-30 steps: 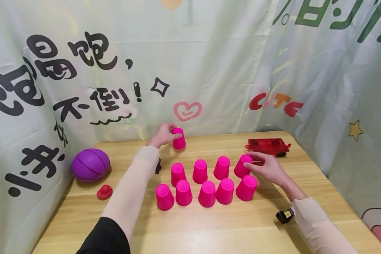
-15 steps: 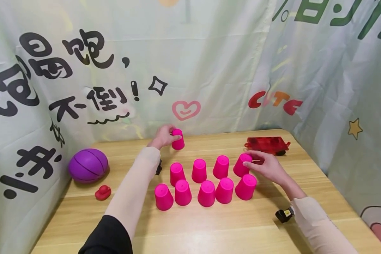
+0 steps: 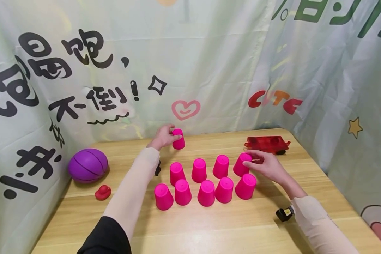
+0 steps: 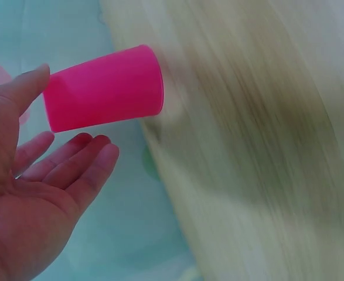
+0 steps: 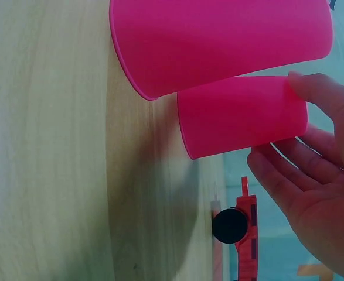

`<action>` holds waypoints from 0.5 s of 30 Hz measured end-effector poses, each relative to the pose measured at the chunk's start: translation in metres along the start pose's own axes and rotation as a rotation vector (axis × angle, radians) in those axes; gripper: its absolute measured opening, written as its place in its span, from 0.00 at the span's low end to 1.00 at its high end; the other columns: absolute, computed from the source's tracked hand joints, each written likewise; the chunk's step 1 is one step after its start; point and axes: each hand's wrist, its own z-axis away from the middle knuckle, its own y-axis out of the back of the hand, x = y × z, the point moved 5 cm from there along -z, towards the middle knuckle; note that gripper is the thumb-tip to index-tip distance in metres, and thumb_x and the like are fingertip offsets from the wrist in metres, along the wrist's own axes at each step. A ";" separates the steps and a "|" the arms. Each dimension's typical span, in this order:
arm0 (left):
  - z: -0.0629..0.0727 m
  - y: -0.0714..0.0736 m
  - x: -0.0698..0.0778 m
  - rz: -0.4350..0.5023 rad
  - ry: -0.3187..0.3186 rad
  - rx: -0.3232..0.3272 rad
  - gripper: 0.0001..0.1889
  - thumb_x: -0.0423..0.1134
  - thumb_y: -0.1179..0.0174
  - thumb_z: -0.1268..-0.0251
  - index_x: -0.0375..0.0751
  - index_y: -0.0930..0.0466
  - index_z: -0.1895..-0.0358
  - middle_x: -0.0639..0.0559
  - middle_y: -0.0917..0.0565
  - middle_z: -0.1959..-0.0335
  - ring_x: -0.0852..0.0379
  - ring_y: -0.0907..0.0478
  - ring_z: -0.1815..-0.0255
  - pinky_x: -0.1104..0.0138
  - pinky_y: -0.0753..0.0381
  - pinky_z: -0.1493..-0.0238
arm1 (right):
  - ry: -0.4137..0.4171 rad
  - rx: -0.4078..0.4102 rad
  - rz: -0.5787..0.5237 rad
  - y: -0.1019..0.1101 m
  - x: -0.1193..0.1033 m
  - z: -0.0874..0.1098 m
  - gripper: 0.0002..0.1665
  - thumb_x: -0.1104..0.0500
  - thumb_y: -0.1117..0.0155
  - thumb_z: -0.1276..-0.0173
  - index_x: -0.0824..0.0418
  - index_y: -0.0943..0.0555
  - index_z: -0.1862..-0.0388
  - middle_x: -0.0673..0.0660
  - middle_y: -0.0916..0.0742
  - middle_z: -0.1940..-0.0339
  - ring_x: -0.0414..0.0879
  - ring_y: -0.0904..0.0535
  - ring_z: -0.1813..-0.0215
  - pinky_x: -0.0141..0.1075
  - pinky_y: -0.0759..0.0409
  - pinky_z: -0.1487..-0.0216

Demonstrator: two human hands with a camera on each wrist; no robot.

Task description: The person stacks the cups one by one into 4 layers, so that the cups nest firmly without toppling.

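At the back of the table my left hand [image 3: 162, 137] holds a bright pink upside-down cup [image 3: 179, 141] near its narrow top. The left wrist view shows the thumb on the near side of this cup [image 4: 104, 88], the other fingers below it. My right hand [image 3: 266, 167] grips a matching cup [image 3: 241, 166] at the right end of the rear row, thumb on its front. In the right wrist view, the fingers pass behind that held cup [image 5: 236, 120]. A nearer cup [image 5: 224, 41] stands in front of it. Several inverted pink cups [image 3: 206, 193] form two rows between my arms.
A purple ball [image 3: 88, 165] and a small red hat-shaped toy [image 3: 103, 192] lie at the left of the wooden table [image 3: 190, 229]. A red toy car base [image 3: 266, 144] stands at the back right. A printed curtain [image 3: 216, 70] hangs behind.
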 end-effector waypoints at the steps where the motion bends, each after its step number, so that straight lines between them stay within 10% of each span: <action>1: 0.001 0.001 0.000 -0.005 -0.002 0.001 0.38 0.46 0.29 0.30 0.34 0.32 0.23 0.31 0.16 0.40 0.39 0.18 0.40 0.52 0.16 0.37 | 0.008 -0.004 0.003 0.000 -0.001 0.000 0.36 0.51 0.24 0.30 0.67 0.22 0.29 0.68 0.12 0.42 0.60 0.12 0.44 0.33 0.10 0.50; 15: 0.021 0.017 -0.003 0.024 -0.073 -0.006 0.43 0.44 0.28 0.33 0.40 0.40 0.19 0.29 0.20 0.34 0.36 0.18 0.36 0.46 0.17 0.35 | 0.007 -0.042 0.024 0.004 -0.009 0.000 0.38 0.52 0.23 0.32 0.67 0.23 0.28 0.68 0.13 0.40 0.61 0.13 0.42 0.41 0.09 0.49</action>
